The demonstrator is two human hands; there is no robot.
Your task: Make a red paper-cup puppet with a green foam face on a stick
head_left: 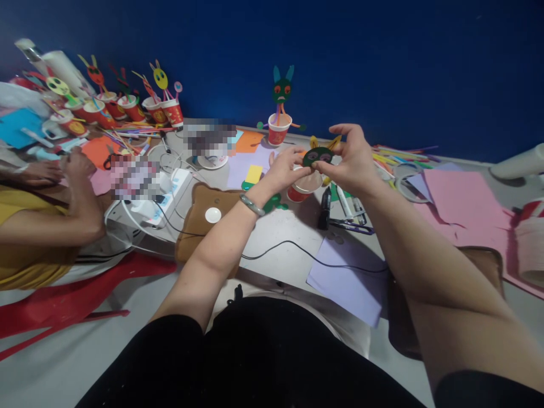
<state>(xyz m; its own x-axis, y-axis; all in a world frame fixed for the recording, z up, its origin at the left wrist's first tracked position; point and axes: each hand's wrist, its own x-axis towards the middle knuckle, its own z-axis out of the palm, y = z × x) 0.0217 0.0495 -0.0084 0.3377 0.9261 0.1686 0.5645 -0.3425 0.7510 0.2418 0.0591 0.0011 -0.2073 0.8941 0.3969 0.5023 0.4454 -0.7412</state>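
My left hand and my right hand pinch a dark green paper face between them, one at each side. It has yellow ears and drawn eyes. Directly below it stands a red and white paper cup, partly hidden by my left hand and the face. Green paper pieces lie beside my left wrist. Black and white markers and scissors rest under my right forearm. Behind my hands, a similar green puppet head stands on coloured stems in a red cup.
On the left, a person in a yellow top works beside a power strip. Several cup puppets line the back left. A brown bear-shaped item, a cable, purple paper and pink paper cover parts of the table.
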